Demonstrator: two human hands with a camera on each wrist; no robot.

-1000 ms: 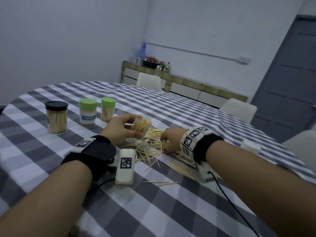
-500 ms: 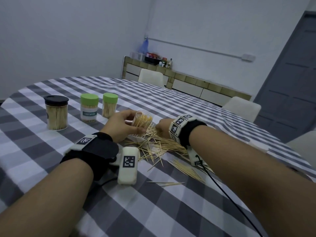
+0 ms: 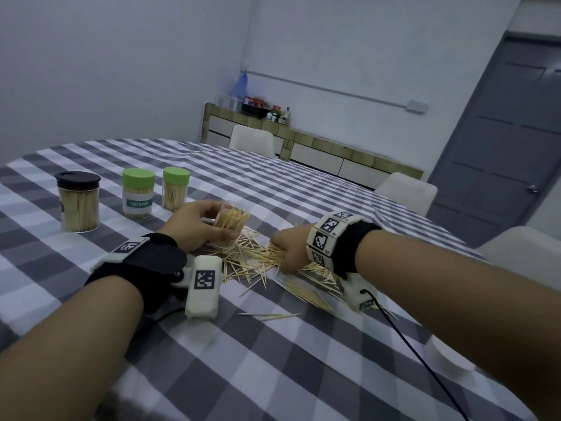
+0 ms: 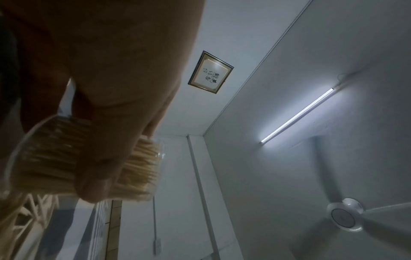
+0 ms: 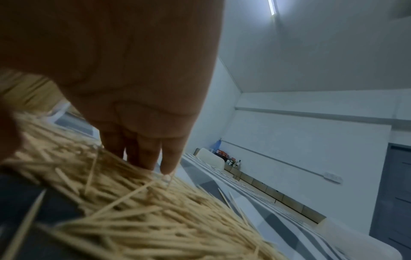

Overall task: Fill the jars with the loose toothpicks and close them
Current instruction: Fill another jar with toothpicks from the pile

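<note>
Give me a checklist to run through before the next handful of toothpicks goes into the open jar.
1. Open jar held firmly by the left hand: ok.
2. Jar mouth tilted toward the pile: ok.
3. Room left in the jar: ok, though partly filled.
4. Right hand on the loose toothpicks: ok; its fingers touch the pile.
5. Toothpicks actually gripped: cannot tell.
6. White lid within reach for closing: ok, near the right forearm, if it is this jar's lid.
</note>
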